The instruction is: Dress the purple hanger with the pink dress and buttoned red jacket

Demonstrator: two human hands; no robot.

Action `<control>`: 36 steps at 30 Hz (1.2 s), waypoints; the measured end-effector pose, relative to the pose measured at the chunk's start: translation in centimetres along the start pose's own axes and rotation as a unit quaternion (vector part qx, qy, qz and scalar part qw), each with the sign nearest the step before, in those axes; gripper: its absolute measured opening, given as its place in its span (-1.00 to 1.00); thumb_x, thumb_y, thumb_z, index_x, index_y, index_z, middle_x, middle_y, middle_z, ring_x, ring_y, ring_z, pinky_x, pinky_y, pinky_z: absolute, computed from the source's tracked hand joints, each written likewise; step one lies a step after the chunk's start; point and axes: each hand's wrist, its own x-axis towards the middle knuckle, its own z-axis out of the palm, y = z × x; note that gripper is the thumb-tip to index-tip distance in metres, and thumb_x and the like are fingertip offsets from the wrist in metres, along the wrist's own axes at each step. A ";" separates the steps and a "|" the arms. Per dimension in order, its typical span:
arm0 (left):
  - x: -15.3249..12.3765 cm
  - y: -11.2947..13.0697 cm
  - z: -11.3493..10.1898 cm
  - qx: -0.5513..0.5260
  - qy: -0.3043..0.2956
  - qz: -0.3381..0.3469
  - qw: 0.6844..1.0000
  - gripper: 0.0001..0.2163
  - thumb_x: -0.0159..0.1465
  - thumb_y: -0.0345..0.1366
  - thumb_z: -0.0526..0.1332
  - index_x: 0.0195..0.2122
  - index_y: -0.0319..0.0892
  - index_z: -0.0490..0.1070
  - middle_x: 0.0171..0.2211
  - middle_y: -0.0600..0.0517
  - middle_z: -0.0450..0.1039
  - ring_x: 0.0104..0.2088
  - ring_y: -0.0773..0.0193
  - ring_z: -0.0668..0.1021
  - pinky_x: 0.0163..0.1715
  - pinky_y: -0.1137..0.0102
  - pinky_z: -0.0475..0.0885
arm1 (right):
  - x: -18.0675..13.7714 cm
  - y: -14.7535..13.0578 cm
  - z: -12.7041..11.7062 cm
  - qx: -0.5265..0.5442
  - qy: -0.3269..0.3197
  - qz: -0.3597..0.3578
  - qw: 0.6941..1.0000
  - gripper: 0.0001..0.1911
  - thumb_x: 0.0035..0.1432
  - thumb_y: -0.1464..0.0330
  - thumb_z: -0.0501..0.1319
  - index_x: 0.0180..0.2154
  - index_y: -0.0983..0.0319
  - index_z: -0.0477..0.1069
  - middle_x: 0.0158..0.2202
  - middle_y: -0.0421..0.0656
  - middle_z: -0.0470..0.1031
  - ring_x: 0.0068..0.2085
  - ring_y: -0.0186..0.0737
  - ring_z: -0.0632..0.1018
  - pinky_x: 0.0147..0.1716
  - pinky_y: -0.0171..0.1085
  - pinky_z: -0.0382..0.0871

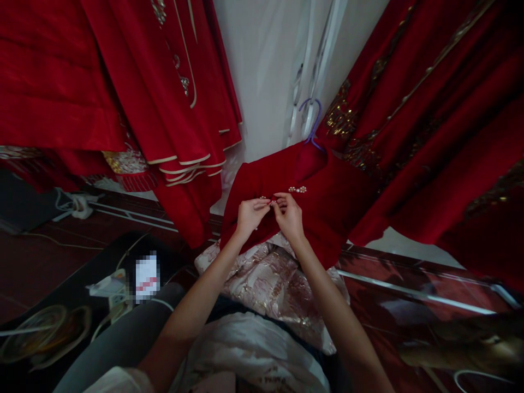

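A red garment (323,213) lies over my lap, its collar end around a purple hanger (314,123) whose hook points up. My left hand (250,214) and my right hand (289,215) meet at the front of the garment, fingertips pinched close together. What sits between the fingertips is small and pale, too small to name. Just above my right hand is a pearl-like ornament (297,190) on the red cloth. Below the garment, a pale pink patterned fabric (278,273) with a shiny finish is spread across my lap.
Red garments with pale trim (164,109) hang at the left. Others with gold sequins (409,109) hang at the right. On a dark surface at lower left are a power strip (108,286), cables and a blurred-out lit screen (146,277). A metal rail (413,292) runs near the floor.
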 end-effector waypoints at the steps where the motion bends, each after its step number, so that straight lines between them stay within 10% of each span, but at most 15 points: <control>1: 0.0 0.0 -0.1 -0.001 -0.002 -0.001 1.000 -0.79 0.04 -0.31 0.35 -0.29 -0.26 0.57 -0.28 -0.10 0.61 -0.27 0.17 0.64 -0.13 0.25 0.54 | -0.1 -0.1 0.0 -0.001 0.003 -0.002 1.000 -0.75 0.23 0.31 0.07 -0.09 0.24 0.36 -0.22 -0.05 0.45 -0.24 -0.22 0.50 -0.20 -0.24 0.45; 10: 0.3 0.4 -0.7 0.041 -0.043 0.028 0.998 -0.81 0.09 -0.44 0.26 -0.24 -0.23 0.49 -0.33 -0.04 0.59 -0.32 0.29 0.62 -0.17 0.33 0.52 | 0.1 0.4 -1.2 0.057 -0.051 0.030 0.997 -0.76 0.22 0.27 0.10 -0.12 0.21 0.40 -0.23 -0.07 0.53 -0.24 -0.23 0.57 -0.24 -0.23 0.51; 20: -6.6 0.4 -6.2 0.283 -0.155 0.065 0.944 -0.63 0.12 -0.30 0.27 -0.04 -0.12 0.30 -0.19 -0.02 0.40 -0.21 0.25 0.51 -0.18 0.30 0.49 | -3.1 1.6 -11.2 0.056 -0.240 0.176 0.953 -0.75 0.10 0.20 0.21 -0.21 0.20 0.44 -0.33 -0.12 0.55 -0.39 -0.24 0.58 -0.42 -0.25 0.51; 25: -9.5 -0.7 -5.7 0.345 -0.195 0.086 0.914 -0.31 -0.01 -0.29 0.37 0.12 -0.15 0.09 0.05 -0.15 0.30 0.04 0.06 0.43 0.06 0.15 0.38 | -4.0 2.3 -9.0 -0.082 -0.273 0.145 0.947 -0.73 0.02 0.22 0.29 -0.24 0.20 0.39 -0.36 -0.12 0.52 -0.39 -0.22 0.54 -0.40 -0.26 0.42; 36: -7.1 2.2 -7.8 0.373 -0.287 0.043 0.881 -0.90 0.20 -0.30 0.19 -0.31 -0.08 0.49 -0.38 0.06 0.52 -0.40 0.28 0.54 -0.39 0.47 0.33 | -4.1 4.9 -6.9 -0.097 -0.295 0.130 0.942 -0.67 -0.08 0.34 0.33 -0.27 0.20 0.27 -0.42 -0.22 0.47 -0.39 -0.27 0.50 -0.40 -0.33 0.29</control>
